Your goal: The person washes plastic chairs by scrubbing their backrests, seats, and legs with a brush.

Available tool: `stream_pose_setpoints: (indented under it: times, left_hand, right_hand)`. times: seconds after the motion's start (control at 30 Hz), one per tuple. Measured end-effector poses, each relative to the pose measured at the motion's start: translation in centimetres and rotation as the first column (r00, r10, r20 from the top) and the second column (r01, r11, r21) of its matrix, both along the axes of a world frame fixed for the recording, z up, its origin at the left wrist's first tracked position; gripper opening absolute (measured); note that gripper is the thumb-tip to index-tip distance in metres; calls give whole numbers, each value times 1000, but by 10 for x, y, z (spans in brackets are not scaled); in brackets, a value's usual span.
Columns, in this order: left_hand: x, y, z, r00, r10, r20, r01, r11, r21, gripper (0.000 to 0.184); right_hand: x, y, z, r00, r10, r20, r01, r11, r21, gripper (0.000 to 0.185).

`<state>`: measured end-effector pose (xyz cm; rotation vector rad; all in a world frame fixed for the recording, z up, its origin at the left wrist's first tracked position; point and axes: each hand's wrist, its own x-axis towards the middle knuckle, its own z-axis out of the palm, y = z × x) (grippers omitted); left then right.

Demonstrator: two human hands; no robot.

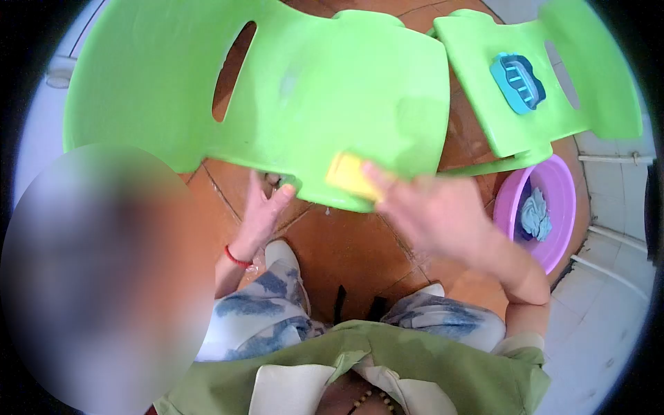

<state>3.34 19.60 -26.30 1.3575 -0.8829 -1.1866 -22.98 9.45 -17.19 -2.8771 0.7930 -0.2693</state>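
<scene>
A large green plastic chair [346, 90] fills the middle and upper left, with a slot through its back. My right hand [429, 207], somewhat smeared by motion, holds a yellow sponge [349, 174] against the near edge of the seat. My left hand [268, 204], with a red band at the wrist, grips the chair's near side by a corner of the seat. Its thumb shows, while the fingers are partly hidden by the chair.
A second green chair [484, 104] stands at upper right, carrying a blue soap dish [517, 83]. Below it is a pink basin [561, 238] holding a light blue cloth [535, 215]. Brown floor tiles [353, 256] look wet; white pipes [612, 159] run along the right wall.
</scene>
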Motion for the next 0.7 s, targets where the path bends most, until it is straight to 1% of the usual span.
stream_pose_setpoints:
  times: [0.03, 0.07, 0.1, 0.13, 0.23, 0.27, 0.3, 0.33, 0.37, 0.43, 0.47, 0.5, 0.53, 0.57, 0.67, 0.7]
  left_hand:
    - [-9, -2, 6, 999, 33, 29, -34, 999, 29, 77]
    - [-14, -6, 10, 996, 69, 59, -72, 996, 54, 76]
    - [-16, -10, 14, 994, 77, 74, -81, 995, 62, 75]
    - [-17, -13, 17, 992, 85, 88, -91, 993, 70, 75]
    - [-22, -14, 17, 980, 146, 135, -157, 985, 72, 70]
    - [-22, -14, 16, 973, 177, 149, -188, 980, 62, 68]
    - [-22, -15, 18, 977, 152, 152, -161, 986, 52, 67]
    - [-21, -16, 22, 980, 129, 153, -137, 990, 41, 65]
    - [-20, -18, 23, 981, 109, 158, -115, 993, 32, 64]
    - [-20, -18, 20, 976, 122, 178, -131, 990, 42, 62]
    - [-19, -15, 17, 974, 126, 189, -137, 989, 49, 61]
    - [-16, -13, 14, 972, 126, 201, -138, 989, 48, 61]
    - [-14, -12, 9, 970, 128, 209, -140, 989, 41, 61]
    - [-14, -12, 7, 968, 131, 215, -142, 989, 35, 62]
    - [-15, -14, 13, 977, 97, 189, -98, 995, -1, 63]
    - [-13, -14, 12, 977, 96, 191, -97, 995, -2, 64]
  right_hand:
    - [-6, -22, -9, 997, -73, 18, 74, 996, -53, 43]
    - [-10, -48, -11, 984, -179, 7, 177, 970, -164, 41]
    - [-11, -74, -24, 947, -311, 76, 321, 921, -220, 39]
    - [-11, -96, -17, 903, -423, 67, 428, 880, -206, 39]
    - [-4, -114, -37, 904, -409, 123, 427, 853, -300, 44]
    - [10, -89, -22, 911, -409, -56, 383, 888, -253, 44]
    - [13, -67, -29, 969, -245, -22, 229, 933, -278, 44]
    - [18, -37, -29, 978, -140, -156, 90, 951, -294, 48]
    - [24, -10, -13, 999, -12, -43, 8, 996, -91, 52]
    - [26, -13, -8, 996, 90, 26, -88, 994, -68, 52]
    - [26, -31, -15, 999, -38, -39, 30, 982, -185, 48]
    - [26, -64, -23, 981, -173, -89, 138, 941, -310, 45]
    - [28, -100, -26, 937, -341, -71, 309, 908, -284, 47]
    - [31, -126, -27, 865, -498, -59, 470, 845, -256, 50]
    - [54, -139, -23, 883, -468, -43, 448, 865, -224, 33]
    - [62, -120, -26, 918, -366, -156, 345, 927, -144, 45]
